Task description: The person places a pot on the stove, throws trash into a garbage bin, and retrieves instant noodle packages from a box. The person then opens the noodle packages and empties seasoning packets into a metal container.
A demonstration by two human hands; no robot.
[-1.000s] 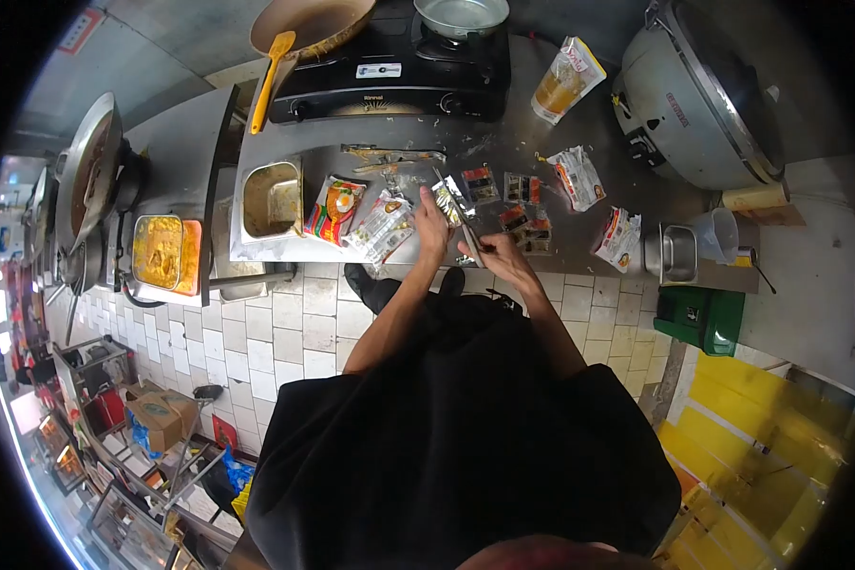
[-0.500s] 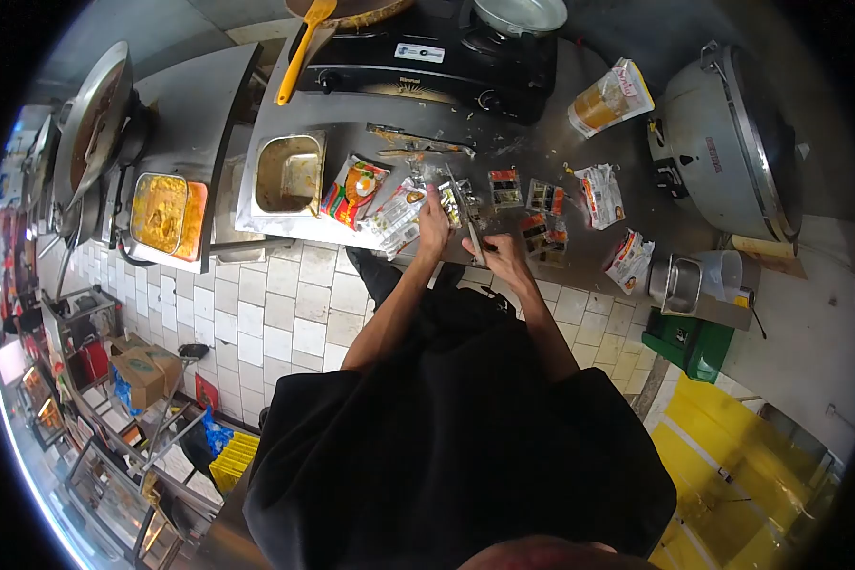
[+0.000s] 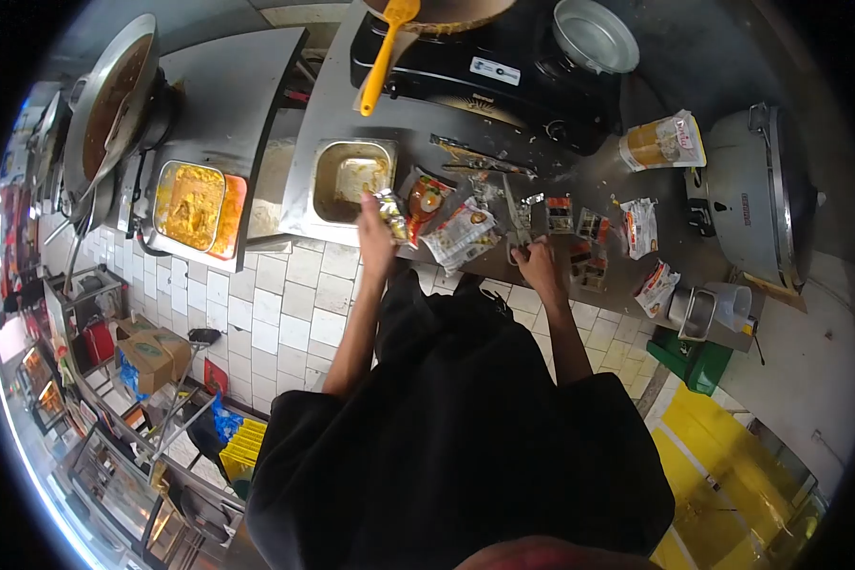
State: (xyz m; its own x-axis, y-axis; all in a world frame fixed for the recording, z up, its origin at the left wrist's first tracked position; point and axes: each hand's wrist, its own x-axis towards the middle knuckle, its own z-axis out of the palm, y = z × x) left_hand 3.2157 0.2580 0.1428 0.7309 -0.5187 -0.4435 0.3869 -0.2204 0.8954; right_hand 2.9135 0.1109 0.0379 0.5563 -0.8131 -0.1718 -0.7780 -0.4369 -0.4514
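My left hand (image 3: 377, 236) holds a small silver packet (image 3: 390, 213) at the right edge of a square metal tub (image 3: 352, 179). A pair of scissors (image 3: 515, 214) is gripped in my right hand (image 3: 540, 265), low over the counter's front edge, blades pointing away from me. Between the hands lie a red noodle packet (image 3: 427, 199) and white wrappers (image 3: 463, 235). To the right of the scissors are several small sachets (image 3: 592, 226) with dark and red parts. Two more white packets (image 3: 639, 228) sit farther right.
A black gas stove (image 3: 475, 81) stands behind, with a pan and orange spatula (image 3: 380, 68). A pouch (image 3: 663, 142), a large cooker (image 3: 746, 199) and a metal container (image 3: 698, 313) are right. A food tray (image 3: 192, 207) stands left.
My left hand has moved left from beside the scissors to the metal tub, carrying the silver packet. My right hand stays with the scissors. The view has turned, shifting the counter rightward.
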